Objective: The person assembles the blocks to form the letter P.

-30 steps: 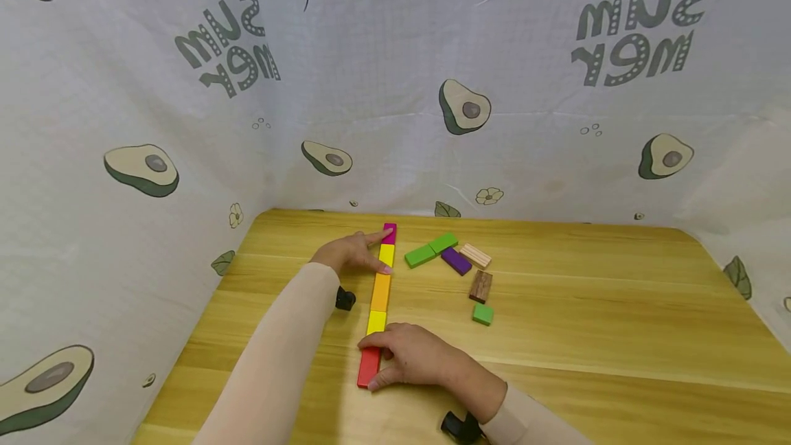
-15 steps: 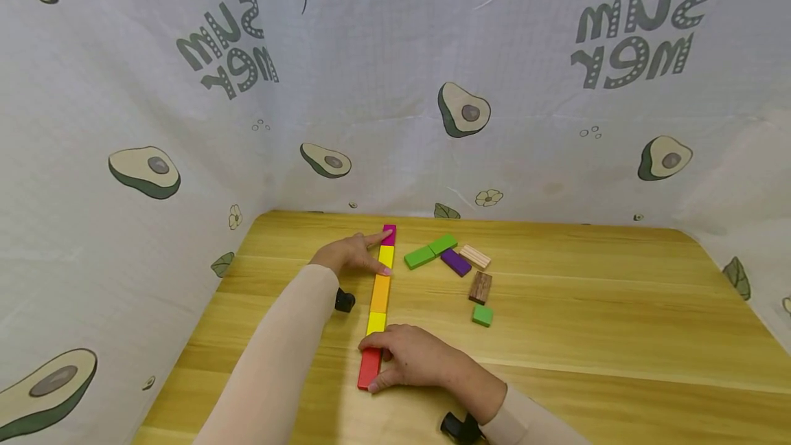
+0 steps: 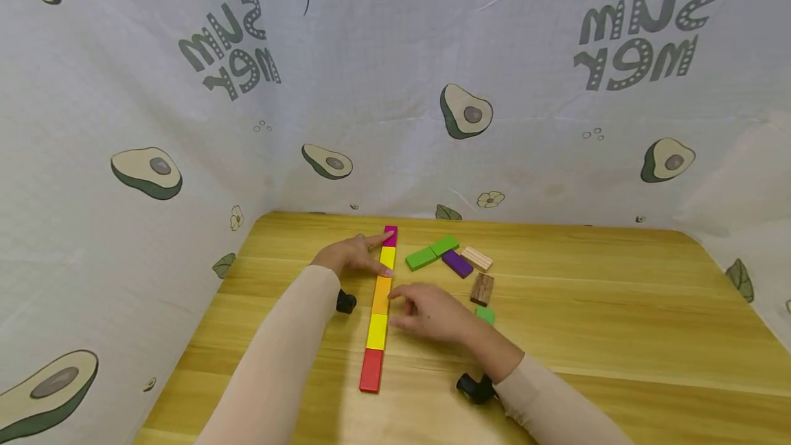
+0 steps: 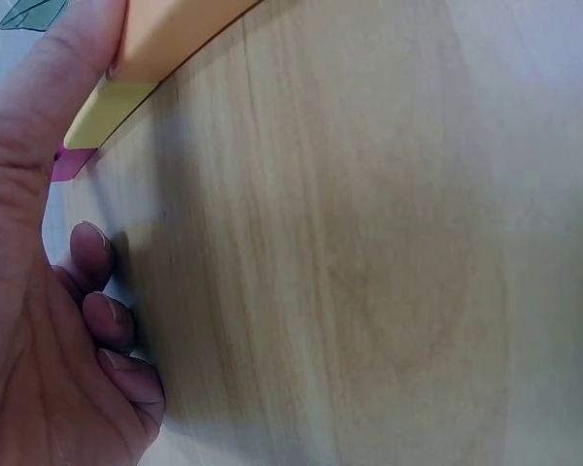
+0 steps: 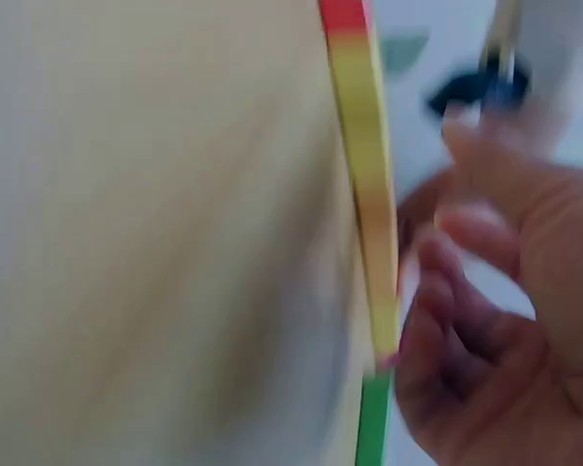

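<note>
Head view: right hand (image 3: pixel 432 311) lifted off the red block (image 3: pixel 371 369), now hovering by the orange block (image 3: pixel 381 294), grip loosely spread, holding nothing. Left hand (image 3: pixel 352 254) unmoved, fingers straight against the far yellow block (image 3: pixel 386 257). Row of blocks (image 3: pixel 379 314) lying unbroken along the surface (image 3: pixel 618 321), near end apparently squared.
</note>
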Tool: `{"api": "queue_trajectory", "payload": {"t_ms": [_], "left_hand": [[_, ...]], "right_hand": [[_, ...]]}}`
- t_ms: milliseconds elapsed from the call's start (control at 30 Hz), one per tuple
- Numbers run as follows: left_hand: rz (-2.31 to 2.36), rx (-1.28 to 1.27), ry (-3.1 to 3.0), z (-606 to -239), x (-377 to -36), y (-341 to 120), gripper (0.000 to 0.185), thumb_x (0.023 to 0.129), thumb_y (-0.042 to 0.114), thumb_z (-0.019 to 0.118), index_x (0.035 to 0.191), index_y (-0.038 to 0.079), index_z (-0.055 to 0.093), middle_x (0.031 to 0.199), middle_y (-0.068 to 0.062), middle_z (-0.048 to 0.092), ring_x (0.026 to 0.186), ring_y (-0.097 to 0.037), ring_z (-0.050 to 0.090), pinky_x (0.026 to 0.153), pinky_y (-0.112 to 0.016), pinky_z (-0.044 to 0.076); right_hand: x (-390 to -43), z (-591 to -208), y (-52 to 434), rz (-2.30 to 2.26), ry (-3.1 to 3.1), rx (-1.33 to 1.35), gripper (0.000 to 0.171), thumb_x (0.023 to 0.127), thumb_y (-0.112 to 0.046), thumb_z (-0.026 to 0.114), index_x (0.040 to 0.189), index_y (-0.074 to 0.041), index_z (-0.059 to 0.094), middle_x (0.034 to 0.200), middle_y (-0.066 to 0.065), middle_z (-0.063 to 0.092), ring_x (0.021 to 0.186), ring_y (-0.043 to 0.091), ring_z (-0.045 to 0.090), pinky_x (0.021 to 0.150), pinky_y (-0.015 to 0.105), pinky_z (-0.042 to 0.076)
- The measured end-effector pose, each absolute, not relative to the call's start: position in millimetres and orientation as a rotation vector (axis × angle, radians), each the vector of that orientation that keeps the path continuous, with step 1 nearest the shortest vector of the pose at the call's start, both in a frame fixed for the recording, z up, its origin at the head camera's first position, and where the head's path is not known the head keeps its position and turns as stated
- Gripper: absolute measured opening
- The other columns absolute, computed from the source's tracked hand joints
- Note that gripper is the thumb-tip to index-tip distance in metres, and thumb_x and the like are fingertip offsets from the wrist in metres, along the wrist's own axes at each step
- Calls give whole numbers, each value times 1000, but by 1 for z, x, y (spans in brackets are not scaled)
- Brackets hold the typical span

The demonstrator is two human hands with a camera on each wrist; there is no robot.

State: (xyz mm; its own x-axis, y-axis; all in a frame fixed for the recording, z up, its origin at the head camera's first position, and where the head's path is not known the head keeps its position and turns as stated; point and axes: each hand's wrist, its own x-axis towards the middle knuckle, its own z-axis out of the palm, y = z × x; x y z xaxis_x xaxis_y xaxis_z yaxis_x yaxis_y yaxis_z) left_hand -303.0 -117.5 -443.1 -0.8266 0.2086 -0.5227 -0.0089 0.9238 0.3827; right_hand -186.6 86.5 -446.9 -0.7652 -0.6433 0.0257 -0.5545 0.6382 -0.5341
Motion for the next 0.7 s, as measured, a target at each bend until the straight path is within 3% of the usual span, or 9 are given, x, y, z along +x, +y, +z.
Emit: {"api": "queue_trajectory", "payload": {"t_ms": [200,300,467,700], "left_hand": [[502,137,2497,-445,-304,-117,102,53,74,70,138,59,16,151,-7,20,132,-38,26,100,-62,25],[493,131,2498,-445,-305,-117,101,54,74,70,138,59,15,151,-7,19,132,-37,25,100,-62,25],[494,139,2504,-443,-304,-116,102,54,74,70,138,58,16,149,-7,22,130,-37,27,100,-61,26],[517,124,2486,-442,-304,-117,104,52,74,71,139,57,17,150,-6,20,132,-36,25,101,-61,24]], "right_hand": [[-245,-451,115,-425,3077,-814,43,85,-29,66,124,-14,58,115,8,53,104,27,47,89,41,43],[-265,-454,123,-317,3066,-840,40,87,-29,64,124,-13,58,121,10,49,110,30,44,94,43,40],[-292,-454,125,-349,2993,-833,35,88,-35,62,115,-12,61,117,9,51,107,27,47,95,41,40],[-319,-456,121,-433,2973,-636,41,86,-41,63,118,-14,60,106,7,56,98,25,53,90,42,43]]}}
